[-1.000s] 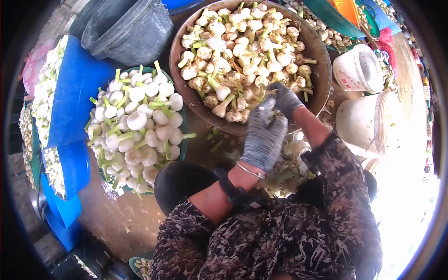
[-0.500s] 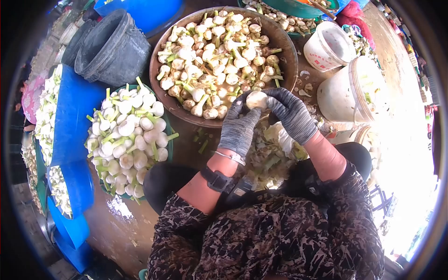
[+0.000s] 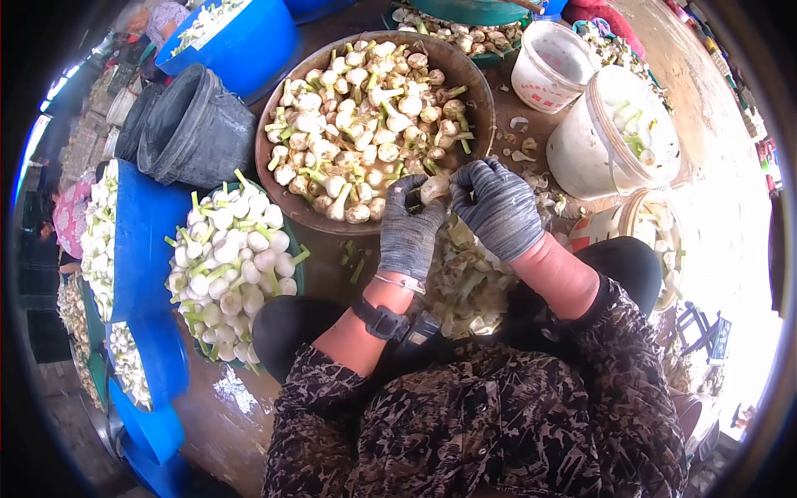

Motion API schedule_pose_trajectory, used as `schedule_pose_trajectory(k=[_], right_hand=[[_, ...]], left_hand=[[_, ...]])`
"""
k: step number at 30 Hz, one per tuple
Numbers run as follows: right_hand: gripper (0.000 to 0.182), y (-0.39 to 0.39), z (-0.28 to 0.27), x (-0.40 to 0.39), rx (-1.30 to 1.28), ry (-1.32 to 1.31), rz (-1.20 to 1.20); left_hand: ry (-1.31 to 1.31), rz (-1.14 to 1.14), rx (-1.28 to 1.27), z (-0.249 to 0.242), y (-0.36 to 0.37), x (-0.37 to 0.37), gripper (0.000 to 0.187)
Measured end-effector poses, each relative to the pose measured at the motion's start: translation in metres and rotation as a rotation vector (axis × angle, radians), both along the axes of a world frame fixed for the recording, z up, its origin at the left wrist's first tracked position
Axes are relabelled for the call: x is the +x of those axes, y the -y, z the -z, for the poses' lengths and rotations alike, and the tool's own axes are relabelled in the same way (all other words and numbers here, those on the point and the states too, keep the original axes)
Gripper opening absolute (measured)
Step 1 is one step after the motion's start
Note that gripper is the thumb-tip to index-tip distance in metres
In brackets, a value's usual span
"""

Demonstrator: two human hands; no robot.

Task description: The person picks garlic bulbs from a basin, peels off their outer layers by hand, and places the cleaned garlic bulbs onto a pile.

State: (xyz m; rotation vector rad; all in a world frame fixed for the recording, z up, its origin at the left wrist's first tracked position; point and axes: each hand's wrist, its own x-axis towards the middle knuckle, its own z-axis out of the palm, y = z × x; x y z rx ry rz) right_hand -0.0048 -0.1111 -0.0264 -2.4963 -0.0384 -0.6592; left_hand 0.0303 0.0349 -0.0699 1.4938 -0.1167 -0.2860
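Shiny brown floor (image 3: 207,432) beneath strong white light (image 3: 751,332) at far right.

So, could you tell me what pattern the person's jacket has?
The jacket shows brown-and-black camouflage, head view.

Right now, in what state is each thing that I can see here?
Round whitish garlic bulb: held.
Grey-gloved left hand: fingers closed on that bulb.
Grey-gloved right hand: fingers curled, close to it.
Wide brown round basin: open, filled with soiled bulbs.
Round green tub: heaped with whiter bulbs.
Dark grey plastic bucket: open.
Large white round bucket: open, holding green-white pieces.
Small white bucket with red print: open.
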Motion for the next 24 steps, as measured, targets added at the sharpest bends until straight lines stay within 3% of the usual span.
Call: schedule_pose_trajectory(k=[2,8,18,19,20,21,22,24], right_hand=[[0.012,0.0,-0.004,-0.001,-0.073,-0.033,0.029],[0.011,0.007,-0.007,-0.001,0.056,-0.042,-0.013],[0.01,0.009,-0.01,-0.004,-0.026,-0.08,-0.008],[0.011,0.012,-0.012,-0.004,0.136,-0.178,-0.021],[0.013,0.015,-0.014,-0.003,0.3,-0.276,-0.032],[0.019,0.022,0.0,0.0,0.616,-0.26,-0.05],[0.019,0.031,-0.003,0.0,0.69,-0.318,-0.016],[0.017,0.053,0.004,0.005,0.233,-0.22,0.188]], left_hand=[[0.047,0.001,0.03,-0.001,0.002,-0.002,0.034],[0.019,0.009,-0.052,-0.015,0.0,-0.002,0.035],[0.214,0.099,0.123,-0.013,-0.008,-0.003,0.036],[0.128,0.141,-0.056,-0.011,-0.008,-0.002,0.036],[0.126,0.146,-0.059,-0.011,-0.009,-0.004,0.036],[0.027,0.174,-0.237,-0.021,-0.01,-0.007,0.035],[-0.07,0.201,-0.414,-0.029,-0.013,-0.01,0.035],[-0.127,0.237,-0.494,-0.032,-0.019,-0.008,0.037]])
